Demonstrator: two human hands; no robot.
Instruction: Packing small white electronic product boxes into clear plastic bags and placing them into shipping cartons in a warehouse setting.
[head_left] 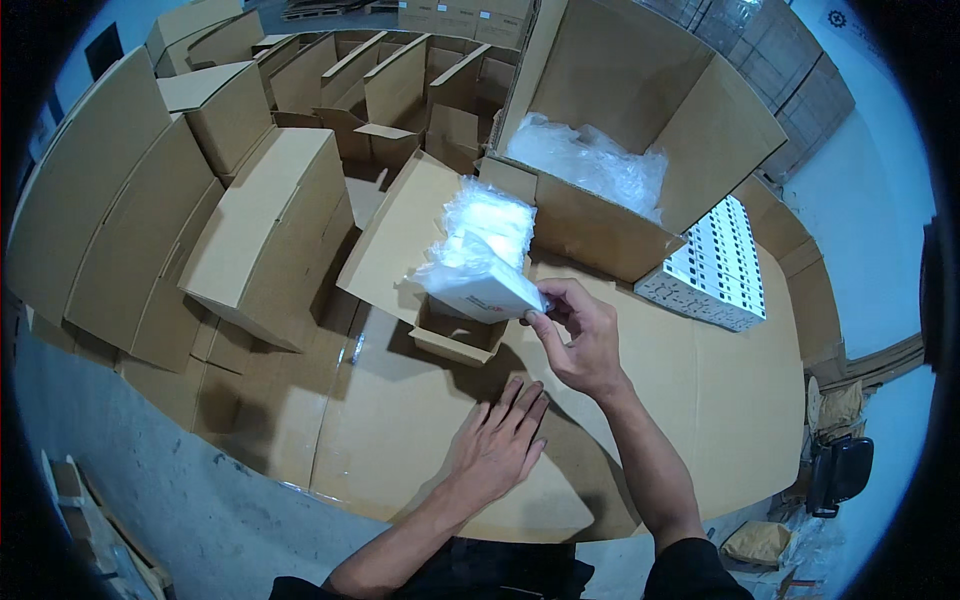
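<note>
My right hand (580,335) pinches the right end of a small white box (487,292) partly covered in clear bubble wrap. It tilts that box over the near part of an open cardboard carton (455,345). More bubble-wrapped white goods (490,218) show in the carton behind it. One long flap (400,240) of the carton stands out to the left. My left hand (505,435) lies flat on the cardboard-covered table (400,440), fingers stretched out, just in front of the carton and holding nothing.
Behind the carton stands a large open box (600,250) with bubble wrap (590,165) inside. A block of stacked white boxes (710,270) sits to its right. Closed brown cartons (265,220) line the left side. Open cartons (395,85) stand at the back. A black chair (838,470) is at lower right.
</note>
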